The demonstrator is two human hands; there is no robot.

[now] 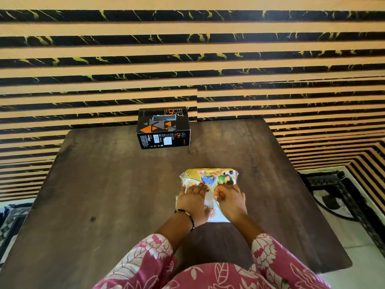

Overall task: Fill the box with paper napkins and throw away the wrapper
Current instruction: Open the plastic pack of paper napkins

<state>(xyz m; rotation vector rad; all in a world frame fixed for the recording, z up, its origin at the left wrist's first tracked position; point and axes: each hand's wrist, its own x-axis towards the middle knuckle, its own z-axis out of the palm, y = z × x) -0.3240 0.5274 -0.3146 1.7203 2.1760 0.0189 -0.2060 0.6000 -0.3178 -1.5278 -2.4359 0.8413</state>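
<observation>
On the dark wooden table (pixel 104 184), well back from the napkin pack and near the far edge, stands the black and orange box (pixel 163 128), its top slot facing up; it looks like stiff card, light, and easy to tip if pushed. The napkin pack (pixel 210 178) lies nearer the person, towards the table's near side, in a glossy printed wrapper that looks thin, slippery and crinkly over a soft, compressible stack. The best hold is probably a pinch of loose film at the near end, where white already shows. The left hand (pixel 192 202) lies flat on the pack, fingers together, pinning it down. The right hand (pixel 228 200) is curled, fingertips pinched on the wrapper beside it.
</observation>
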